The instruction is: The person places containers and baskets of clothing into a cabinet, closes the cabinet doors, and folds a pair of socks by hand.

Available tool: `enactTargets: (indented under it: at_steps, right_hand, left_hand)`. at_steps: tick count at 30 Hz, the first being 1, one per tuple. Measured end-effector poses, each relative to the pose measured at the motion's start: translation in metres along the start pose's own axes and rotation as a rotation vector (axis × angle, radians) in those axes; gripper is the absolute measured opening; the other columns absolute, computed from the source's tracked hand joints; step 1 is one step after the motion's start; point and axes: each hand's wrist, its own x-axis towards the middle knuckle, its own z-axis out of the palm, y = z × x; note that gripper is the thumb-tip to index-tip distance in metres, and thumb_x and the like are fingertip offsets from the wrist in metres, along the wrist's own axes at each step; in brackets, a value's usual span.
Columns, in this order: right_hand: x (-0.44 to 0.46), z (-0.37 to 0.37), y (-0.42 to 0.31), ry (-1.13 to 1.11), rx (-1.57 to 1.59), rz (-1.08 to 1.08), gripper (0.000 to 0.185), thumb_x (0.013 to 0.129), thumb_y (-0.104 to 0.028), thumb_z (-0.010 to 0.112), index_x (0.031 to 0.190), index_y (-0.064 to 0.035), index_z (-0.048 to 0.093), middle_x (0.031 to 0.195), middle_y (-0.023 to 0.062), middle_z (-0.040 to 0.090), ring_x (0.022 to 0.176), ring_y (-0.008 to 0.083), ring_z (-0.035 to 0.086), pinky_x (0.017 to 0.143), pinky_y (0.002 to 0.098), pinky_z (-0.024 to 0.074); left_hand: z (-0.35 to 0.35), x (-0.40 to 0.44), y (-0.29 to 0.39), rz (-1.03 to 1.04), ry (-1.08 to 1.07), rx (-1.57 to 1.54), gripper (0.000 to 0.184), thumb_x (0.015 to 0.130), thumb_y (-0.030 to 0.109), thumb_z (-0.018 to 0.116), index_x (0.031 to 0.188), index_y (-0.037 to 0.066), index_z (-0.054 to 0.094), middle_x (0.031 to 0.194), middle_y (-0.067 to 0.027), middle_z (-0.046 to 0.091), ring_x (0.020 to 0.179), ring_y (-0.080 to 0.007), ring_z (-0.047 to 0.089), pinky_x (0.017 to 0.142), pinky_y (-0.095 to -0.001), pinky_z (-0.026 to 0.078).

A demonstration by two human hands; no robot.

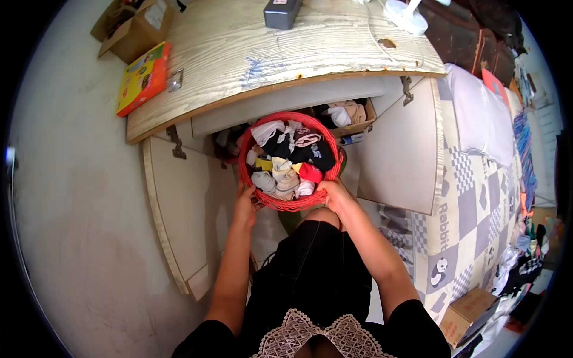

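Note:
A round red woven basket (290,204) is full of rolled and folded socks and small cloths (286,177), in white, black, grey, yellow and red. My left hand (246,201) grips its near left rim, and my right hand (332,194) is closed on its near right rim. The basket is level in front of the open cabinet (286,98), between its two doors. Behind it, inside the cabinet, a cardboard box (362,126) holds more cloth items.
The left door (185,203) and right door (399,149) stand open. On the wooden top (227,53) are a dark box (282,13) and a white stand base (407,18). A colourful box (143,79) lies at its left edge. A bed (465,221) is at the right.

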Motion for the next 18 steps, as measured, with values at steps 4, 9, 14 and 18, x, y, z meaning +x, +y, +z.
enactTargets:
  at_steps: [4,9,14,18]
  right_hand:
    - [0.044,-0.011,0.0,0.07,-0.093,-0.02,0.05,0.063,0.011,0.051,0.109,-0.0074,0.05,0.083,0.0083,0.057,0.068,0.0242,0.059,0.05,0.0355,0.0506]
    - [0.1,-0.036,0.017,0.099,-0.195,0.107,0.053,0.06,0.009,0.054,0.111,-0.0086,0.051,0.083,0.0067,0.056,0.066,0.0225,0.058,0.044,0.0325,0.0442]
    - [0.123,-0.002,-0.009,0.167,-0.194,0.026,0.05,0.061,0.006,0.056,0.109,-0.0074,0.053,0.081,0.0053,0.057,0.061,0.02,0.055,0.043,0.0299,0.0401]
    - [0.186,-0.01,-0.008,0.049,-0.189,-0.086,0.041,0.068,0.001,0.057,0.108,-0.0077,0.054,0.085,0.0044,0.06,0.069,0.0174,0.059,0.046,0.0293,0.043]
  left_hand:
    - [-0.008,0.043,-0.03,-0.045,0.004,-0.008,0.062,0.086,0.016,0.05,0.141,0.018,0.022,0.126,-0.0096,0.046,0.099,-0.0243,0.055,0.078,-0.0435,0.049]
    - [-0.006,0.073,-0.054,-0.133,0.039,-0.02,0.062,0.084,0.009,0.05,0.14,0.018,0.024,0.122,-0.0086,0.048,0.099,-0.0239,0.054,0.08,-0.0411,0.049]
    - [-0.013,0.124,-0.062,-0.009,-0.018,-0.084,0.062,0.084,0.007,0.051,0.139,0.018,0.025,0.118,-0.0069,0.049,0.097,-0.0217,0.054,0.081,-0.0389,0.048]
    - [0.005,0.16,-0.037,0.066,0.017,-0.032,0.064,0.083,0.005,0.052,0.14,0.019,0.026,0.115,-0.0057,0.05,0.095,-0.0195,0.054,0.08,-0.0378,0.048]
